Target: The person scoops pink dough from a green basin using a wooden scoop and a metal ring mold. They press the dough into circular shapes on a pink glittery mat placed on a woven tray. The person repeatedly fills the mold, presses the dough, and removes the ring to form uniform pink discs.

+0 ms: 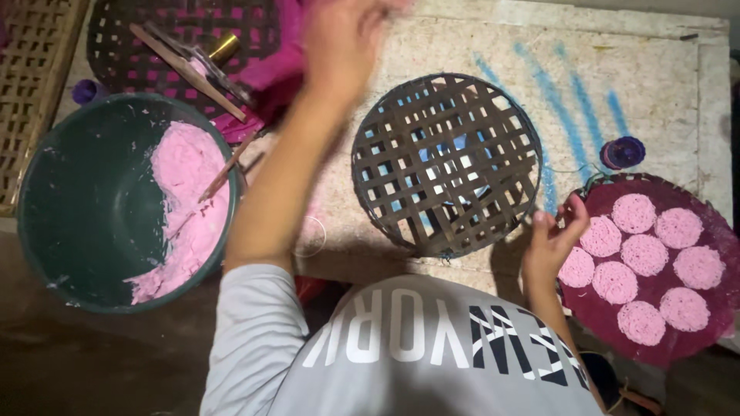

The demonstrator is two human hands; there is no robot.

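Both hands are up over the counter [655, 85]: the left hand [343, 35] reaches far forward toward the pink cloth, blurred, so I cannot tell whether its fingers are spread or closed. The right hand [556, 235] hovers loosely curled with nothing in it, just beside the dark round tray [697, 350] that carries eight pink lacy discs [634, 213]. Between the hands lies an empty woven lattice tray [447, 166]. A green bowl of pink dough [193, 208] sits at the left. Judging by this, one tray is filled; filling the lattice tray would call for more dough.
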